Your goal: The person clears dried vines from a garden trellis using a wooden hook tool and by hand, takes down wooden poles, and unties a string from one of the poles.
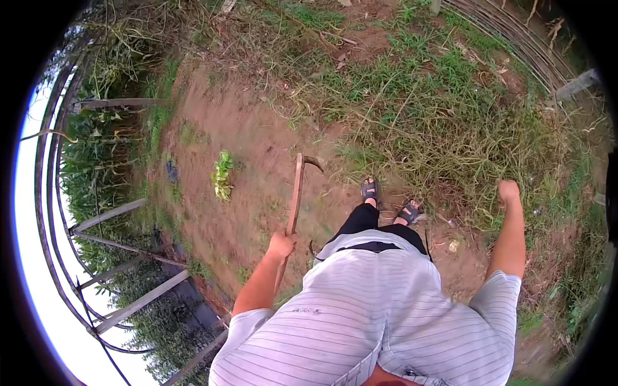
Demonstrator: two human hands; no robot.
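Observation:
My left hand (282, 245) is wrapped round the long wooden handle of a hoe (295, 202). The hoe's curved dark metal head is at the far end of the handle, over the bare soil. Below my hand, the rest of the handle runs down beside my left forearm. Out to the right, my right hand (508, 191) is closed in a fist above dry and green grass. Nothing shows in it, and it is apart from the hoe.
A leafy yellow-green plant (222, 175) is on the reddish soil (251, 148) at left. Cut grass and weeds (444, 141) cover the ground ahead and right. Posts and rails (141, 301) line the left side; a stick fence (508, 38) and post (577, 83) stand at upper right.

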